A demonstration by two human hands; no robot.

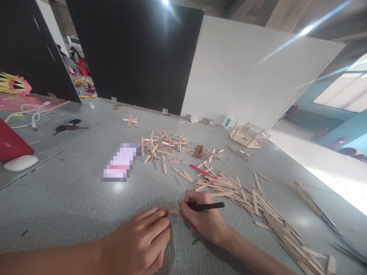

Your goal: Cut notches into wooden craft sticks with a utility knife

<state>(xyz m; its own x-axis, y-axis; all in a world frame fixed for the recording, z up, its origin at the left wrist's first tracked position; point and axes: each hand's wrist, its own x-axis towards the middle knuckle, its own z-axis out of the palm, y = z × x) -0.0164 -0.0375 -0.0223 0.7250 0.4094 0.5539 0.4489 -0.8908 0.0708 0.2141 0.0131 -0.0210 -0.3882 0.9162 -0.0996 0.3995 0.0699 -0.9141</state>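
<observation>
At the front centre of the grey table (pixel 86 202), a short wooden stick (pixel 174 212) lies between my two hands. My left hand (pixel 150 233) presses on the stick's left end with its fingers together. My right hand (pixel 203 217) is closed around a black pen-like tool (pixel 212 206), whose rear end points right; its tip is hidden by the fingers. Close beyond my right hand begins a long pile of flat wooden sticks (pixel 226 185). A red pencil (pixel 202 170) lies at the far edge of that pile.
Joined stick pieces (pixel 166 141) lie farther back, with a stick frame (pixel 249 135) at back right. A blurred phone-like object (pixel 120 162) lies left of centre. Keys (pixel 69 125), a white cable (pixel 31 114) and a red object (pixel 13 141) are left; a knife-like tool (pixel 309 198) is right.
</observation>
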